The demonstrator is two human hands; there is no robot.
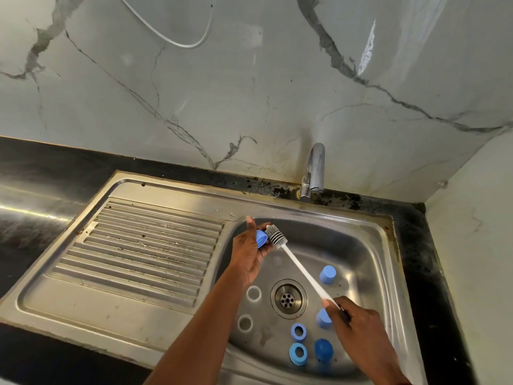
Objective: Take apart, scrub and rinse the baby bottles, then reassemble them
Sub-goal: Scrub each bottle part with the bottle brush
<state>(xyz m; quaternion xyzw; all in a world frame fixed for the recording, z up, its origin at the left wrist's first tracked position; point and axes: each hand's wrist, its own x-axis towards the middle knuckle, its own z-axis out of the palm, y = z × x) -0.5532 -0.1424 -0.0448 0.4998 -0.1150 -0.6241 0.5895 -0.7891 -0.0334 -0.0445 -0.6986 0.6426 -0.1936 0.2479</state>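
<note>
Marble-veined wall rose behind a steel sink (383,245). At frame centre, the left hand (248,255) held a blue cap (261,239) in a closed grip; the right hand (358,325) clasped the brush (277,238) handle. Loose rings (298,354) and caps lay around the drain: disassembly seemed done, scrubbing underway, rinsing and reassembly left.

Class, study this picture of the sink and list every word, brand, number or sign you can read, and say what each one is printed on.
None can be read.
Blue cap in the left hand: no print shows.
Brush in the right hand: plain white handle.
Blue parts in the sink: no markings visible.
Tap: no brand visible.
</note>
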